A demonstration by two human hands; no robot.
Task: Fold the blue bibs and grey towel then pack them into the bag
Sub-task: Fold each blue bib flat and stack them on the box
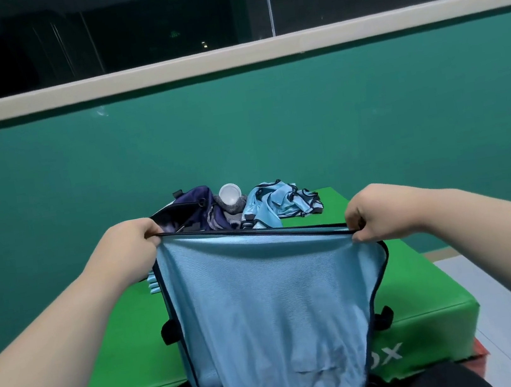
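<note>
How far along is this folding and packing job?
Done: a few folded light-blue pieces seem stacked beside the left hand. In hand: it and the right hand grip one light-blue mesh bib stretched out. Left: the crumpled heap of blue bibs, then packing the dark navy bag on the green padded box.

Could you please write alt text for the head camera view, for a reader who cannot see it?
The left hand and right hand pinch the dark-trimmed top edge of a light blue bib, holding it spread and hanging over a green box. Behind it lie a dark bag, a white cup and crumpled blue bibs.
</note>
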